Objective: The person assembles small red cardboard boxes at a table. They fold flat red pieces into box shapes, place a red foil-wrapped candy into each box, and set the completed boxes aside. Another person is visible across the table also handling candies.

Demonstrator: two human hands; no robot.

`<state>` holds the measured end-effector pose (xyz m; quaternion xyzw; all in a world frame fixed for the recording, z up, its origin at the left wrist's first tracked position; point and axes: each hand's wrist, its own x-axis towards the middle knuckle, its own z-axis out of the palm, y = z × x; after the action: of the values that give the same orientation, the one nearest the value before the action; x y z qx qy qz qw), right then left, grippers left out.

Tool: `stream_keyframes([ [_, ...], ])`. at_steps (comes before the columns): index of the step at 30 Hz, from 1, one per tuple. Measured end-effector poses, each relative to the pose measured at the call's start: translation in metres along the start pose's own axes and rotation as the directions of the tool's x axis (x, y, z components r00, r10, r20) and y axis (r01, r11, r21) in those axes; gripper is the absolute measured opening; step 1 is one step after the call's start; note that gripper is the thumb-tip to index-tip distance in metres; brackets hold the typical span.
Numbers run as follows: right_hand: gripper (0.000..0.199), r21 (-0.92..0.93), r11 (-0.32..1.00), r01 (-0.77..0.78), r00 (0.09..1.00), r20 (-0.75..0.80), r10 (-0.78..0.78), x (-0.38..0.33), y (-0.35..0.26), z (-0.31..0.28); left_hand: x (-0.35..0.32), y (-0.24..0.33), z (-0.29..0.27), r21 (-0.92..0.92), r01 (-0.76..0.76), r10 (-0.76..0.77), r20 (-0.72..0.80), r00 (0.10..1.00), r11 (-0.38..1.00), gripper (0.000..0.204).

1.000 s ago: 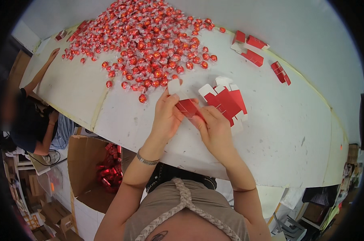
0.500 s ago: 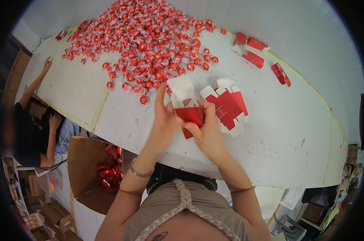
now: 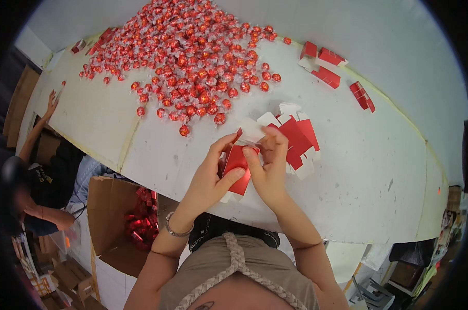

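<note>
Between both hands I hold a small red carton (image 3: 235, 170) with white inner flaps, tilted above the near part of the table. My left hand (image 3: 209, 170) wraps its left side, with the thumb across the red front face. On the right, my right hand (image 3: 269, 168) grips the upper edge near the flaps, fingers bent and thumb on the red panel. The carton's inside is mostly hidden by my fingers. Flat, unfolded red cartons (image 3: 297, 138) lie in a stack just right of my right hand. Beyond my hands spreads a large heap of red foil-wrapped candies (image 3: 192, 67).
Several red boxes (image 3: 325, 77) lie at the far right, by the wall. Left of me, an open cardboard box (image 3: 107, 219) holds shiny red wrapped pieces (image 3: 142, 222). A co-worker (image 3: 50, 175) sits at the left table edge, one hand (image 3: 52, 103) on the tabletop.
The carton has tipped and come slightly nearer me; its white top flap has swung over toward my right fingers. My left fingers now wrap its side. The co-worker has shifted their arms.
</note>
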<state>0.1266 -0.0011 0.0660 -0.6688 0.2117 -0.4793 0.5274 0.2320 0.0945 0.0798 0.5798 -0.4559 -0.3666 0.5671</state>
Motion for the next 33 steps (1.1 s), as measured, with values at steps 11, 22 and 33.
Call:
stream_keyframes([
  [11, 0.018, 0.332, 0.861, -0.386, 0.917, 0.244, 0.316, 0.005, -0.010, -0.007, -0.011, -0.009, -0.012, -0.265, 0.070, -0.034, 0.138, 0.990, 0.962, 0.052],
  [22, 0.023, 0.093, 0.897, -0.433, 0.866, 0.320, 0.385, 0.015, -0.027, -0.018, -0.021, 0.002, -0.008, -0.016, -0.066, 0.067, 0.027, 0.997, 0.998, 0.056],
  [33, 0.037, -0.233, 0.932, -0.278, 0.761, 0.539, 0.362, 0.017, -0.034, -0.057, -0.024, -0.022, -0.006, -0.138, -0.037, 0.035, -0.014, 0.999, 0.990, 0.052],
])
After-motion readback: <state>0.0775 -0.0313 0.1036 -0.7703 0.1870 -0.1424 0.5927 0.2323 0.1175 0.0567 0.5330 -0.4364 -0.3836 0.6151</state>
